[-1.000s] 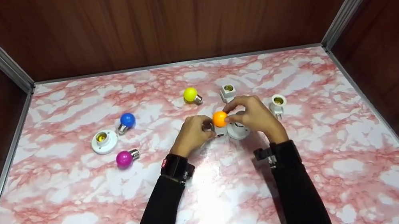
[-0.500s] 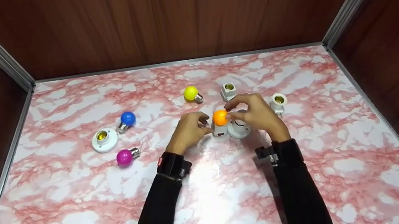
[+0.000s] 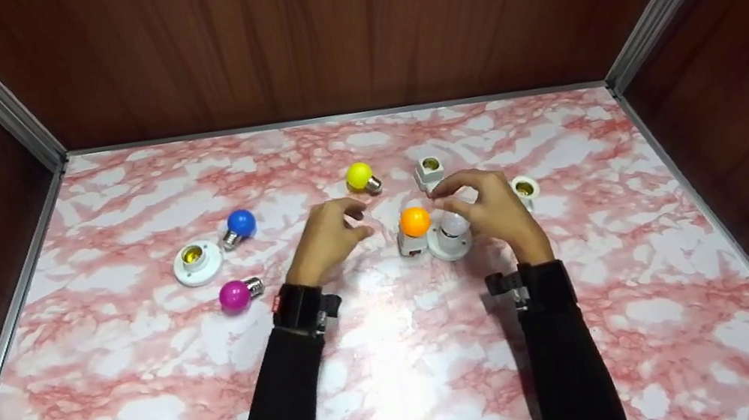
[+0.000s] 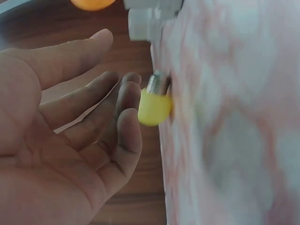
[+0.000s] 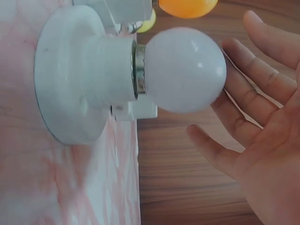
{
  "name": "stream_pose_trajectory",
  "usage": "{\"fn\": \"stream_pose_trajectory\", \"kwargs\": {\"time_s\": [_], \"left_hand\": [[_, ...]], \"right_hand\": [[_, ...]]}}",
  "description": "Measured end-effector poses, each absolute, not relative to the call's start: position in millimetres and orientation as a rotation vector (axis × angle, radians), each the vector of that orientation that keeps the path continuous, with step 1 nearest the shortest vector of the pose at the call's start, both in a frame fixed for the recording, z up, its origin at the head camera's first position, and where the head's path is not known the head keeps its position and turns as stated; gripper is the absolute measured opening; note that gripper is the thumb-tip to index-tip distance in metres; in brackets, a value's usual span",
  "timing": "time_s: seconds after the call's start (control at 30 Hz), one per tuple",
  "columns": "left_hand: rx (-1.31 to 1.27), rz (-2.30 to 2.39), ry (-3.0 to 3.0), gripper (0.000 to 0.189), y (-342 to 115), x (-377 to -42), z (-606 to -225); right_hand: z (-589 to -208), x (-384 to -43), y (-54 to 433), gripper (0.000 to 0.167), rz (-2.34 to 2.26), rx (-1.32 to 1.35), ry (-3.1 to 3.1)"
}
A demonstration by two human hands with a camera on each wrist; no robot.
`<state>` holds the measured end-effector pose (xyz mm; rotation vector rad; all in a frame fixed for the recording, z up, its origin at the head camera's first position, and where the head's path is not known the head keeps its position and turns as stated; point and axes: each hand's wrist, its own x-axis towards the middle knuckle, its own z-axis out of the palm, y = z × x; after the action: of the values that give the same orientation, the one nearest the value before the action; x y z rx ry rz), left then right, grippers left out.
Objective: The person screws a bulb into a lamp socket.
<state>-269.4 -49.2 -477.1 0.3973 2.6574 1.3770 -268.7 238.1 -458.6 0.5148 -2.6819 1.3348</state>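
Observation:
An orange bulb stands upright in a white block-shaped lamp holder. Right beside it, a white bulb sits in a round white lamp holder. My right hand hovers by these two bulbs, fingers loosely bent and gripping nothing; whether a fingertip touches the white bulb I cannot tell. To the left of the orange bulb, my left hand is held in the air with thumb and fingers apart. The yellow bulb lies on the table just beyond its fingertips.
On the left lie a blue bulb and a magenta bulb, near a round lamp holder. A square lamp holder and another white one stand behind and beside my right hand. Wooden panels enclose the marbled table.
My left hand has moved away to the left from the orange bulb's holder. My right hand has let go of the orange bulb and drawn slightly right, uncovering the white bulb.

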Motion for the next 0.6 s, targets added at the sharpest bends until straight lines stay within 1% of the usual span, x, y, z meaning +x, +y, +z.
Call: {"fn": "stream_pose_trajectory", "kwargs": {"time_s": [0.23, 0.37, 0.6], "left_hand": [[0.265, 1.451, 2.725, 0.045, -85.4, -269.7, -463.3], [0.155, 1.468, 2.837, 0.043, -112.4, -268.8, -457.7], [-0.028, 1.423, 3.019, 0.042, -152.5, -269.0, -461.8]], "right_hand": [[-458.9, -269.4, 254.1, 0.024, 1.285, 0.409, -2.601], [-458.5, -271.3, 265.8, 0.021, 1.252, 0.322, -2.513], [-463.0, -270.9, 289.1, 0.022, 1.121, 0.151, -2.495]]}}
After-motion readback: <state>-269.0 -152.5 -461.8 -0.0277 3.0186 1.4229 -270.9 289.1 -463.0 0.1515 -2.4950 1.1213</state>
